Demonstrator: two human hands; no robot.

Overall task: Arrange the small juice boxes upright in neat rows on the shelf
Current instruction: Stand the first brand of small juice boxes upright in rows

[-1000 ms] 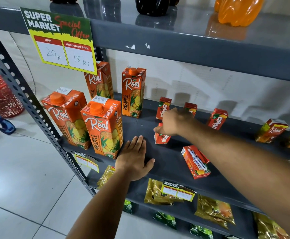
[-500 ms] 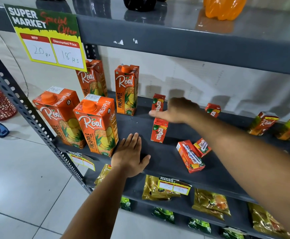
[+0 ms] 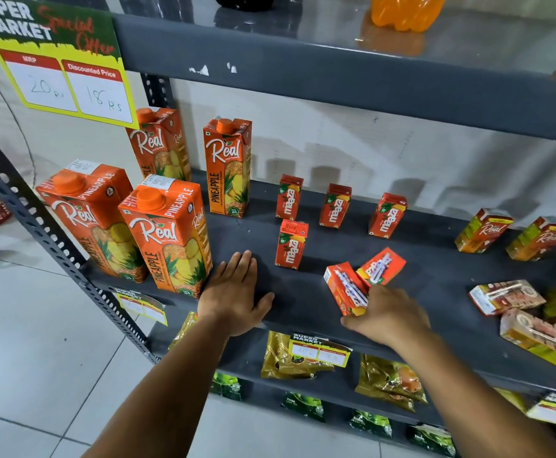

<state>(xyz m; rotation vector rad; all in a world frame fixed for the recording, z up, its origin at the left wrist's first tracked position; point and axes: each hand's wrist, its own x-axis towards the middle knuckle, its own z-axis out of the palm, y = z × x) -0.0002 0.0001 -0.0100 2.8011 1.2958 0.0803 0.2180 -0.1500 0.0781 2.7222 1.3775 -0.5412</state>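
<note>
Resting my left hand flat and open on the gray shelf near its front edge, fingers spread, holding nothing, right beside the big pineapple cartons. I count four of those tall ones at the shelf's left end, two at the front edge and two at the back.

The small juice boxes are red-orange Maaza cartons with a mango picture and white lettering. Four stand upright: three in a row along the back, and one in front of the leftmost. Two more are lying down near the front edge, straw sides up: one my right hand is curled onto, fingers touching its lower end, though I can't tell if I've really gripped it yet, and the other touching it just behind.

Half a second ago my right hand was up by the back row, reaching over; now it's come down to the fallen pair. The front upright one hasn't budged.

Toward the right end there are two small Real boxes tilted upright at the back, plus a heap of flat ones at the front corner, too jumbled to count.
</note>
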